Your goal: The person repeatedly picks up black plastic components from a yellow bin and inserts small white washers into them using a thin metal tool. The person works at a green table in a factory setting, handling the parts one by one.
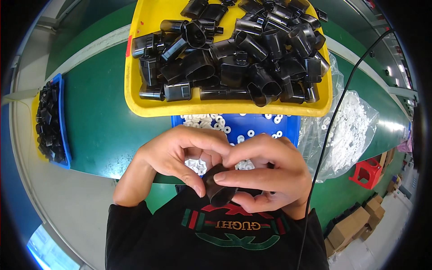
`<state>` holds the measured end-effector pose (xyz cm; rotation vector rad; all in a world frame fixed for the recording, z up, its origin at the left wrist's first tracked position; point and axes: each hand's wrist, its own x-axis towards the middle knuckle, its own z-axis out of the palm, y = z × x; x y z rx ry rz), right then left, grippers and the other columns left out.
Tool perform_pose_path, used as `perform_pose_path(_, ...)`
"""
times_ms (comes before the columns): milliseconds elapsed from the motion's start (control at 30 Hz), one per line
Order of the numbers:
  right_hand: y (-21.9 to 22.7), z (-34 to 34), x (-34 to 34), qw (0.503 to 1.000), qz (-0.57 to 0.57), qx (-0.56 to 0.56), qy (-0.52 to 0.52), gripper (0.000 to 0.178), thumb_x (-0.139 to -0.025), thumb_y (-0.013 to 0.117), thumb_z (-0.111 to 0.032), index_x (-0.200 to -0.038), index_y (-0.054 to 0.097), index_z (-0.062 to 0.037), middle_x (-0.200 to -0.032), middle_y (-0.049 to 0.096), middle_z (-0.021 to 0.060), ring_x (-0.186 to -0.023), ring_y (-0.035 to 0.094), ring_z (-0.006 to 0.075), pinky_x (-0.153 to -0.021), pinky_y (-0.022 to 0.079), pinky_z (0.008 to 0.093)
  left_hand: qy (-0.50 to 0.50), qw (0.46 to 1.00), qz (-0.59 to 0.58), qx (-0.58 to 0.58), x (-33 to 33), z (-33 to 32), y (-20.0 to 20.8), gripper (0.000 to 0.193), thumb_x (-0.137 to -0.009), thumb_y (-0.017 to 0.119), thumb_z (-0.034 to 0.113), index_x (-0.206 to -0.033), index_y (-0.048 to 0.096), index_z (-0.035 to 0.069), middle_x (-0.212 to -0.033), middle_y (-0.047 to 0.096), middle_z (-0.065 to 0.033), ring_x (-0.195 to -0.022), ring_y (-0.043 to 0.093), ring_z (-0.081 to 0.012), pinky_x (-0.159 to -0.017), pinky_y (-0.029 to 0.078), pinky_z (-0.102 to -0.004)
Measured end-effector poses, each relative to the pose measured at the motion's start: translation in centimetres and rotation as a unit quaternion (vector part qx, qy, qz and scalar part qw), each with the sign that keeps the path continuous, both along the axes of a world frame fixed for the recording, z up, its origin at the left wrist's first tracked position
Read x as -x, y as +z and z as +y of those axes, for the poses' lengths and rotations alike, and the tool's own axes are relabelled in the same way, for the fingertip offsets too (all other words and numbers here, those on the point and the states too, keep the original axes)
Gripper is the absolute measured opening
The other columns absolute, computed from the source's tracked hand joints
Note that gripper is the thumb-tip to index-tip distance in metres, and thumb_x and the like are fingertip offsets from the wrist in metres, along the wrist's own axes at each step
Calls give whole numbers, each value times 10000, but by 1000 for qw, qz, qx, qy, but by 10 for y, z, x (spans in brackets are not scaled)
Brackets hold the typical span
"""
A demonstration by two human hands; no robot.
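A black hollow plastic part (219,187), tube-like with a wide open end, is held between my two hands in front of my chest. My right hand (274,173) grips it with bent fingers closed on its side. From the other side, my left hand (180,150) curls toward it, thumb against its edge and fingertips near its top. Just beyond my hands is a blue tray (265,123) with small white ring washers (209,122) in it. More white pieces (196,166) show through the gap in my left hand; whether they lie in the palm or tray is unclear.
Above the blue tray, a yellow bin (148,107) is heaped with similar black parts. A clear bag of white pieces (351,130) lies to the right, with a black cable (335,114) hanging before it. Another bin (65,130) stands far left. A red stool (366,173) is beyond the table.
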<state>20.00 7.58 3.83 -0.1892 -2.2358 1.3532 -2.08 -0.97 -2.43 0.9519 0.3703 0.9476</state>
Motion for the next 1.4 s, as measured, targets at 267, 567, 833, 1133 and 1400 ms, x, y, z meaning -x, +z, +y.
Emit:
perform_pose_path(267, 18, 5, -6, 950, 238, 202, -26, 103, -784, 590, 13, -712, 575, -59, -679, 591, 87, -470, 456, 120, -392, 304, 232, 175, 941, 236, -165, -8, 3, 12, 480, -677, 896, 324, -994, 719, 10, -978, 556, -107, -871, 555, -210, -733, 472, -301)
perform_pose_path(567, 23, -21, 18, 873, 370, 314, -50, 316, -860, 585, 44, -620, 448, -111, -541, 518, 29, -411, 408, 110, -350, 246, 233, 186, 963, 160, -111, -27, -8, -6, 462, -726, 725, -80, -1062, 436, 54, -944, 618, -77, -812, 598, -124, -736, 476, -269)
perform_pose_path(833, 16, -17, 29, 922, 253, 292, -32, 216, -790, 650, 57, -691, 521, -86, -612, 542, 30, -479, 394, 132, -423, 279, 276, 165, 970, 168, -64, -27, -5, 11, 427, -745, 624, -140, -1093, 450, 36, -961, 591, -42, -873, 555, -92, -794, 463, -249)
perform_pose_path(1133, 0, -10, 34, 927, 262, 269, 29, 171, -769, 654, 35, -709, 538, -76, -632, 541, 46, -493, 400, 149, -435, 292, 293, 155, 984, 76, -51, -29, -7, 4, 448, -730, 635, -131, -1099, 444, 37, -992, 584, -45, -922, 556, -93, -823, 463, -257)
perform_pose_path(1400, -3, -12, 34, 924, 264, 276, 29, 183, -773, 657, 13, -692, 525, -84, -607, 525, 38, -477, 396, 155, -430, 299, 299, 169, 979, 81, -82, -29, -8, -3, 471, -720, 716, -55, -1107, 467, 45, -1015, 592, -41, -914, 575, -105, -806, 464, -262)
